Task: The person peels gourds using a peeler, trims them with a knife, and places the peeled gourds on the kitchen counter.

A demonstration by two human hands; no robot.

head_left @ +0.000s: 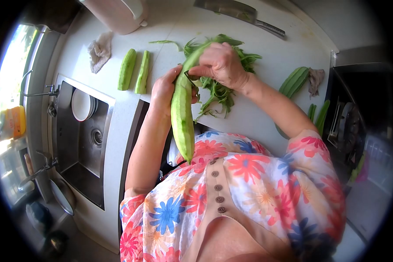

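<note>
My left hand (164, 85) is closed around the middle of a long ridge gourd (182, 124), held at a slant over the counter's near edge. Its lower half is pale and peeled; the upper end is partly behind my right hand (222, 63). That hand is closed on a peeler (189, 78), whose dark frame lies against the gourd's skin just above the left fingers. Beneath and beyond the hands spreads a pile of green peelings (218, 96). Two peeled gourd pieces, one wider (126, 70) and one narrower (142, 72), lie to the left.
A cleaver (231, 9) lies at the far side. Unpeeled gourds (294, 83) and a crumpled cloth (316, 82) are on the right. To the left are a rag (100, 51), a pinkish jug (118, 15), and a steel sink (85, 170) holding stacked white bowls (82, 105).
</note>
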